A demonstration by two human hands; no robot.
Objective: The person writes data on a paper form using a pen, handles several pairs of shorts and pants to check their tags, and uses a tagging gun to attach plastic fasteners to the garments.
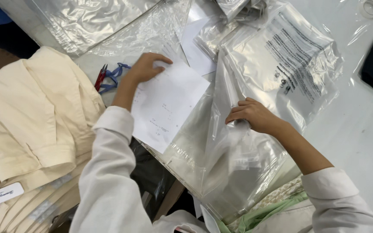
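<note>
My left hand point(145, 68) presses the white paper sheet point(167, 105) flat on the counter point(359, 125), fingers spread. My right hand point(255, 115), at three o'clock of it, pinches the clear plastic bag point(238, 155), steadying its edge.

Two arms in pale long sleeves

The person is wearing a white, soft-looking long-sleeved garment; both sleeves are ending in plain turned cuffs partway up the forearms, leaving the left hand point(145, 67) and right hand point(255, 115) bare. The fabric is creasing loosely along the near left sleeve. No rings, watch or gloves are showing.
</note>
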